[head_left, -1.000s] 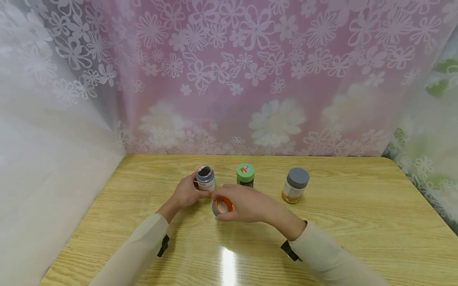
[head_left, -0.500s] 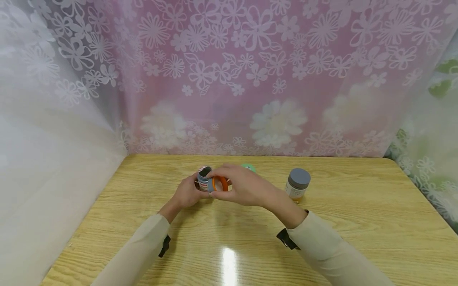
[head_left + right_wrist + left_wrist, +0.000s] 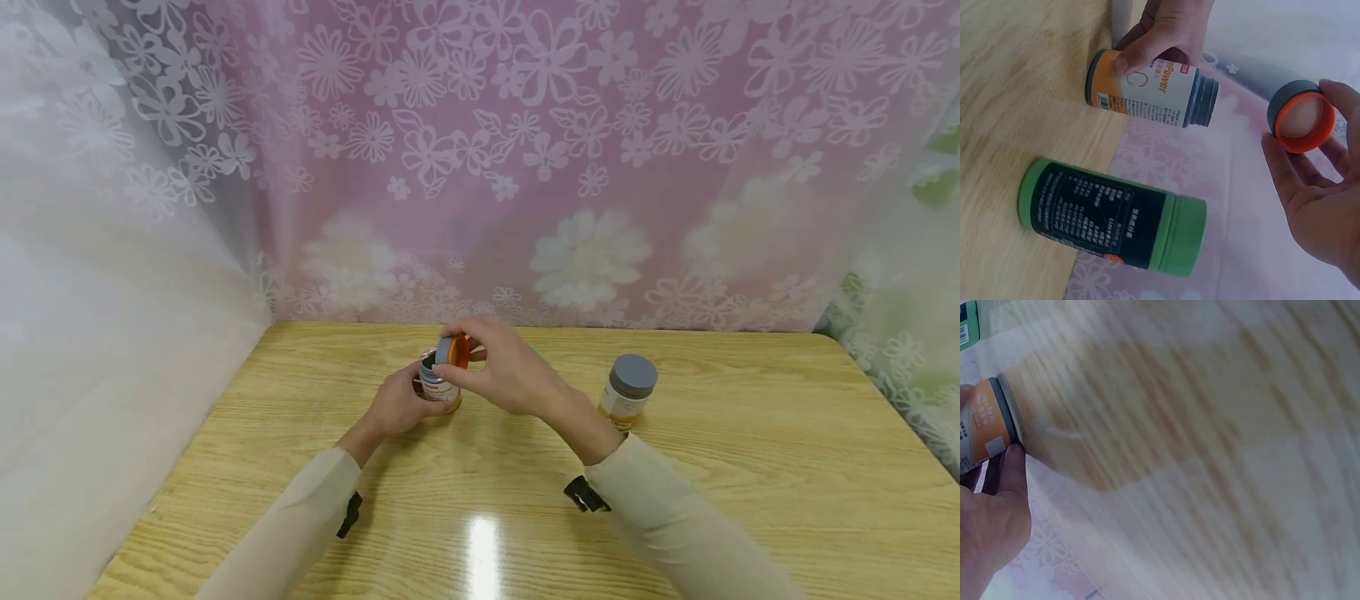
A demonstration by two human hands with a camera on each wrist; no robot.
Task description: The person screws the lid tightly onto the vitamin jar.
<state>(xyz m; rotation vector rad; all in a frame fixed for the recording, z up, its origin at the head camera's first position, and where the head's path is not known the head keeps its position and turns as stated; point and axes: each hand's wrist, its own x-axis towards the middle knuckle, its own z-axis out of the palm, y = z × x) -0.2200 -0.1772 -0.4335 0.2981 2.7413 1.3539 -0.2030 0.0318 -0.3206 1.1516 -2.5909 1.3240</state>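
Note:
My left hand [image 3: 397, 402] grips a grey, white and orange bottle [image 3: 1166, 87] low on its body. The bottle stands upright on the table, its threaded mouth uncovered. In the left wrist view only its orange lower part [image 3: 988, 422] shows at the edge. Between thumb and fingers, my right hand [image 3: 506, 367] pinches the grey screw cap [image 3: 1300, 117], tilted so its orange inner ring faces outward. The right wrist view shows cap and bottle mouth apart. Beside them stands a green bottle [image 3: 1110, 215] with a dark label, mostly hidden behind my right hand in the head view.
A second jar [image 3: 630, 390] with a grey lid stands to the right on the wood-grain table [image 3: 720, 467], close to my right forearm. Flowered sheeting [image 3: 555, 167] hangs along the table's back edge and both sides.
My right hand has carried the cap up and away from me, from in front of the bottle to beside its mouth. It now covers most of the green bottle. The left hand keeps its grip.

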